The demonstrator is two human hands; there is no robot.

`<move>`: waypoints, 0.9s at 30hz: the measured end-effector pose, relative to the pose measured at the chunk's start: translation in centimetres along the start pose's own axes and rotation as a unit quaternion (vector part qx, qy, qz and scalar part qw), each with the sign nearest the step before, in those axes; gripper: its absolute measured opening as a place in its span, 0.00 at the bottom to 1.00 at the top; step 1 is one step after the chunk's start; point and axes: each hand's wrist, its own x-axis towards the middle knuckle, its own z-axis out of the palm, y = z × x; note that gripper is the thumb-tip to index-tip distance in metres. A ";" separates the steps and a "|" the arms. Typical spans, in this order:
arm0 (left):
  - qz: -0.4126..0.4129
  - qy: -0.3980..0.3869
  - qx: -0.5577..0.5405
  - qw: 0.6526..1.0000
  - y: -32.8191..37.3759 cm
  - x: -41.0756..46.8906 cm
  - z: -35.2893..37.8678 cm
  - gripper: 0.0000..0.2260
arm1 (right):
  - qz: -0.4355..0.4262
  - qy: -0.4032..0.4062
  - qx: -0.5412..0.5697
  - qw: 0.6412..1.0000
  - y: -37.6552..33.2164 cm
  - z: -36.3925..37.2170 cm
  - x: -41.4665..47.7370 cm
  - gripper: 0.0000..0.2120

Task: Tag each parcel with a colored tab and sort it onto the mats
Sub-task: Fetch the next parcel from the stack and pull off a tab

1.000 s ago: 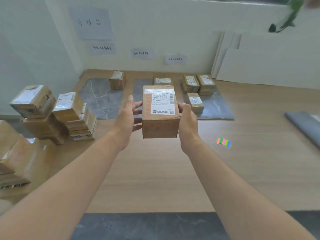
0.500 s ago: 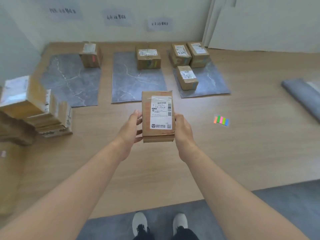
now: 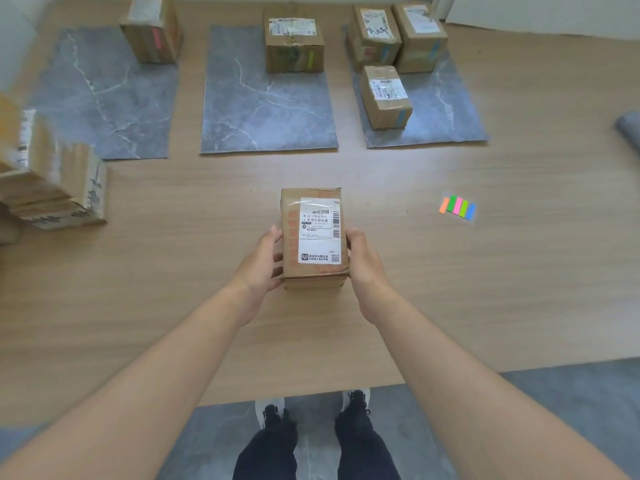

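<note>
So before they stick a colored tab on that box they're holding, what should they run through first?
1. Grip on the parcel: ok, the left hand and right hand hold its two sides.
2. Shipping label readable: ok, it faces up.
3. Parcel tagged: not ok, no tab on the faces in view.
4. Tab strip at hand: ok, it lies uncovered on the table, to the parcel's right.
5. A hand free to take a tab: not ok, both are on the parcel.
6. Which mat it belongs on: cannot tell.
</note>
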 end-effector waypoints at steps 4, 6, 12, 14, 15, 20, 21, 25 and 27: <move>-0.008 0.000 0.010 1.000 -0.4 0.0 0.2 0.14 | 0.010 0.002 0.006 1.000 0.1 -0.3 0.3 0.20; -0.011 0.009 0.025 1.000 -0.1 -0.2 0.1 0.18 | 0.005 0.014 0.013 1.000 0.1 -0.5 0.3 0.20; 0.077 0.038 0.066 0.994 2.9 -0.7 1.1 0.13 | -0.036 0.064 0.053 0.996 -1.2 -2.2 -1.1 0.33; 0.103 0.042 0.052 0.992 4.3 -0.6 2.6 0.12 | -0.055 0.084 0.077 0.992 -1.6 -3.9 -1.1 0.32; 0.109 0.037 0.043 0.992 5.0 -0.8 3.5 0.13 | -0.063 0.096 0.090 0.989 -1.9 -4.9 -1.0 0.31; 0.109 -0.016 0.056 0.992 6.7 -0.8 9.3 0.19 | -0.072 0.136 0.145 0.977 -2.4 -11.0 0.4 0.26; 0.108 -0.023 0.063 0.992 6.7 -0.5 10.7 0.20 | -0.071 0.138 0.153 0.976 -2.4 -12.3 0.8 0.25; 0.092 -0.061 0.074 0.991 6.1 0.8 16.8 0.20 | -0.067 0.143 0.158 0.975 -2.5 -17.5 3.8 0.19; 0.077 -0.061 0.078 0.992 5.6 1.8 19.7 0.20 | -0.061 0.143 0.153 0.976 -2.3 -19.9 5.4 0.15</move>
